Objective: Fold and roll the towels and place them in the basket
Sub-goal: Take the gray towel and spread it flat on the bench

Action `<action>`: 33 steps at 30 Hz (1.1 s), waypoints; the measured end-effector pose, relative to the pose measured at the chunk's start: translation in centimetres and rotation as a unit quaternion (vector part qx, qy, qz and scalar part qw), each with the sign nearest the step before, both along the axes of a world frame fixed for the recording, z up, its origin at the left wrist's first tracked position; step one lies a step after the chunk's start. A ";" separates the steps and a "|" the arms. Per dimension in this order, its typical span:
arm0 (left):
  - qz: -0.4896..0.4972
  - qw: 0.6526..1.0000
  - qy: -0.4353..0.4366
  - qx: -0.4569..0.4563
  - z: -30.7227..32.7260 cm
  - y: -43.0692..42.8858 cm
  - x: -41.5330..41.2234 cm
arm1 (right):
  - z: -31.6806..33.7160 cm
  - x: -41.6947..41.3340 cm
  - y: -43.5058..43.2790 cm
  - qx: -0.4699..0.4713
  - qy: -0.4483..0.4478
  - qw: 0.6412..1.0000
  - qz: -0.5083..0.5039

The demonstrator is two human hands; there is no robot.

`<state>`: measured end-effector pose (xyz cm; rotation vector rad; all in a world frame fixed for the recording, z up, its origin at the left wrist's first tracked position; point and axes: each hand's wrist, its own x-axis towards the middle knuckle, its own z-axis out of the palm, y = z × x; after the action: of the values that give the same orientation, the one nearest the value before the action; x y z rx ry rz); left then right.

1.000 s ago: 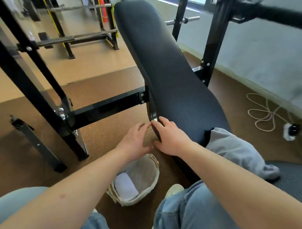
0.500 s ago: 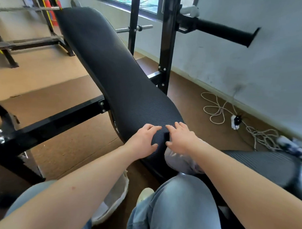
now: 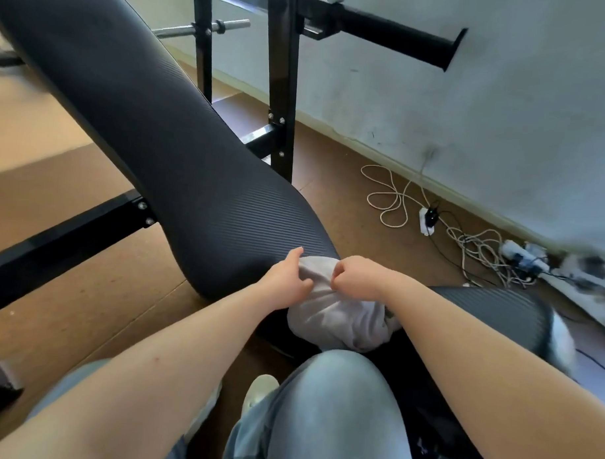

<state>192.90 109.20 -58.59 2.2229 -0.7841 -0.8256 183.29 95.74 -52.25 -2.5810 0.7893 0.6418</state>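
Note:
A crumpled pale grey towel lies bunched in the dip between the inclined black bench back and the seat pad. My left hand pinches the towel's upper left edge. My right hand is closed on the upper edge just beside it. Both hands sit close together at the top of the bundle. The basket is out of view.
A black upright post and a horizontal padded bar stand behind the bench by the wall. White cables and a power strip lie on the brown floor at right. My jeans-clad knee and a shoe are below the towel.
The view swung right, so the basket dropped out of sight. Both hands moved from the bench edge onto the towel and closed on its top edge.

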 end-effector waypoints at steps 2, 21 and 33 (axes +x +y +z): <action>0.035 0.999 0.019 -0.005 -0.2 -0.3 0.0 | 0.0 -0.5 -0.5 0.014 -0.029 0.999 -0.008; 0.049 0.973 0.092 -0.206 5.3 2.1 -2.2 | 3.7 -1.8 -0.6 0.018 -0.155 0.985 0.073; -0.117 0.983 -0.067 -0.127 1.5 3.6 -3.8 | 4.5 -3.7 -2.4 0.035 -0.270 0.961 -0.045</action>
<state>189.05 112.83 -57.11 1.9972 -1.1656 -0.6467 179.57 93.31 -47.78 -2.4544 0.6720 -0.0702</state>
